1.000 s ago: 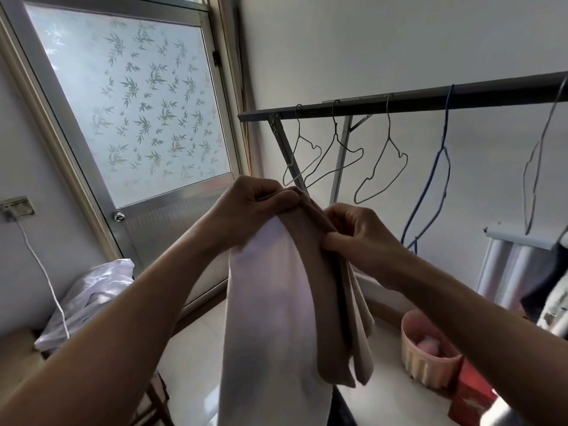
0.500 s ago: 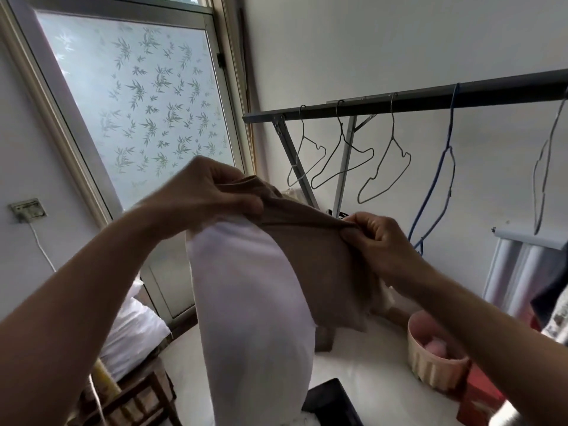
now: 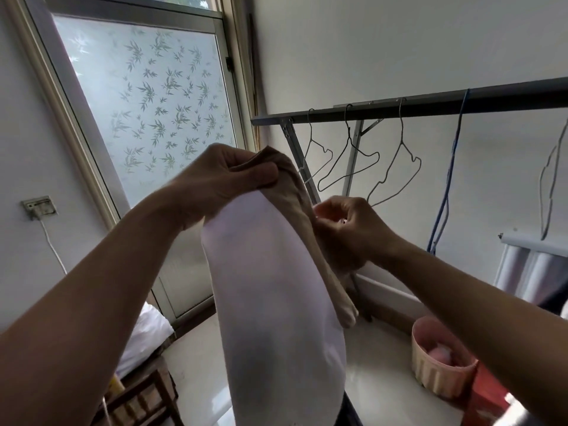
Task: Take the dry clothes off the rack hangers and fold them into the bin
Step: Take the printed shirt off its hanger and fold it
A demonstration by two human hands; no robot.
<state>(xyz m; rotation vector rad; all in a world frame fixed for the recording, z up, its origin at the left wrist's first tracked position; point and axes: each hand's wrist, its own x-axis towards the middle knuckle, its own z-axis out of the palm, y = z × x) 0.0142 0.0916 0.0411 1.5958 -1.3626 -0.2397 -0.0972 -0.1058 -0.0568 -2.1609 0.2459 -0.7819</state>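
I hold a garment (image 3: 270, 302) up in front of me; its white side faces me and a tan side (image 3: 304, 216) runs along its right edge. My left hand (image 3: 221, 176) grips the top edge of the cloth. My right hand (image 3: 347, 232) pinches the tan edge lower down, close beside the left. Behind them the dark rack bar (image 3: 430, 107) carries three bare wire hangers (image 3: 347, 161), a blue hanger (image 3: 445, 195) and another wire hanger (image 3: 550, 186) at the far right. A pink ribbed bin (image 3: 436, 373) stands on the floor at the lower right.
A frosted door with a bamboo-leaf pattern (image 3: 159, 124) is at the left. White cloth (image 3: 147, 336) lies on a wooden stool (image 3: 144, 398) below it. A red box (image 3: 488, 401) sits beside the bin, and a wall socket with a white cord (image 3: 40, 207) is at far left.
My hands spread the cloth apart half a second ago, then my right hand came back toward the left, folding the tan side narrow along the white panel again. The view tilted a little.
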